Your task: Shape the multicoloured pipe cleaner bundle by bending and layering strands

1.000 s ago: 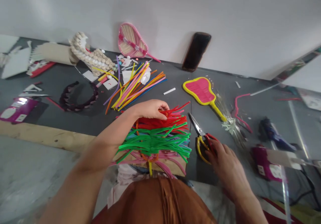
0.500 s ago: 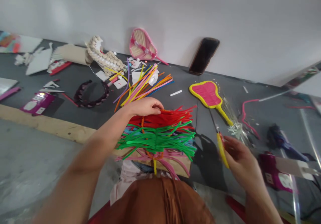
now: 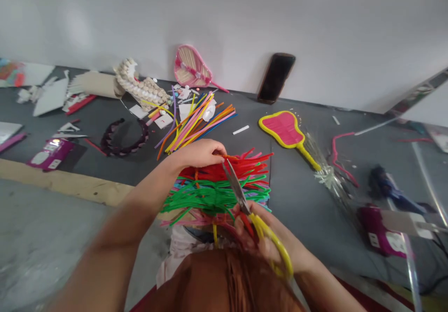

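Rows of pipe cleaners, red (image 3: 241,166), green (image 3: 203,197) and pink, lie bunched at the table's front edge, partly over my lap. My left hand (image 3: 206,156) pinches the top of the red row, where a bit of orange pipe cleaner shows at the fingertips. Yellow-and-red-handled scissors (image 3: 238,188) are in my right hand (image 3: 261,230), fingers through and around the handles. Their blades are slightly parted, with the tips right beside my left fingertips. Whether the blades touch a pipe cleaner I cannot tell.
Loose coloured pipe cleaners (image 3: 199,121) lie behind my left hand. A pink-and-yellow hand-mirror shape (image 3: 285,130) lies to the right. A phone (image 3: 276,78) and a pink fan shape (image 3: 192,67) lean on the wall. A dark braided headband (image 3: 124,137) and purple power strips (image 3: 52,153) flank the work.
My right hand has brought the scissors left from beside the mirror shape to my left fingertips, and the blades have parted. My left hand keeps its pinch on the red row.
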The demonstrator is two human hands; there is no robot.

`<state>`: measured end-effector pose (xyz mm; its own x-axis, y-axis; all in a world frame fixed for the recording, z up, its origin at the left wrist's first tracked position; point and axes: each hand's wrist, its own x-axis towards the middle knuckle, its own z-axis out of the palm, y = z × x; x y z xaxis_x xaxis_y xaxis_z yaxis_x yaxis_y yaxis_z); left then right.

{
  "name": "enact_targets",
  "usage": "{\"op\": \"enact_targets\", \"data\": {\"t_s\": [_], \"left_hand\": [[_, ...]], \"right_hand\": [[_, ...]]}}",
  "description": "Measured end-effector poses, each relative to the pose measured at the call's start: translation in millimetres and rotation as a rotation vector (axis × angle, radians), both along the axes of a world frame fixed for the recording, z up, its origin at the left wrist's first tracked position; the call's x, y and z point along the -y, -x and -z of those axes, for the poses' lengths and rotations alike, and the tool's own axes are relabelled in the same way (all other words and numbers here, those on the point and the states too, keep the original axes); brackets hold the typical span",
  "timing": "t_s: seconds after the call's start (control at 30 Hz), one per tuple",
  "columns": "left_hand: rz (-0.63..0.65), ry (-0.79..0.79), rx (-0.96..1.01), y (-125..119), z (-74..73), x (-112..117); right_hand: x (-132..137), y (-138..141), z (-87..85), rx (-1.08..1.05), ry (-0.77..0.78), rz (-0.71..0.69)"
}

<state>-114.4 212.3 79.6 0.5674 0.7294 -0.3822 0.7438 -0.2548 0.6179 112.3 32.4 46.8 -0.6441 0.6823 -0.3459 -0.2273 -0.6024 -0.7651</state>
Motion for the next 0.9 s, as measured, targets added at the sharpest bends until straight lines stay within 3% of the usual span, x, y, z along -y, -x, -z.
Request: {"op": "enact_targets", "data": {"t_s": [0.23, 0.47, 0.7, 0.8, 0.9], "left_hand": [[0.073, 0.148, 0.041, 1.9, -4.5, -6.6], [0.063, 0.204, 0.056, -9.3, 2.8, -12.9], [-0.189, 0.250, 0.222, 9.8, -4.9, -34.4], [-0.368, 0.350, 0.405, 23.3, -4.1, -39.5], [-0.504, 0.376, 0.553, 31.6, 2.2, -36.1]], "right_hand": [[-3.3, -25.2, 8.8, 0.190, -0.018, 0.092], [-9.1, -32.4, 19.4, 0.111, -0.054, 0.091], [-26.0, -50.4, -1.4, 0.242, -0.205, 0.194], [-26.5, -66.4, 0.8, 0.251, -0.240, 0.267], [-24.3, -83.4, 5.3, 0.417, -0.366, 0.362]]}}
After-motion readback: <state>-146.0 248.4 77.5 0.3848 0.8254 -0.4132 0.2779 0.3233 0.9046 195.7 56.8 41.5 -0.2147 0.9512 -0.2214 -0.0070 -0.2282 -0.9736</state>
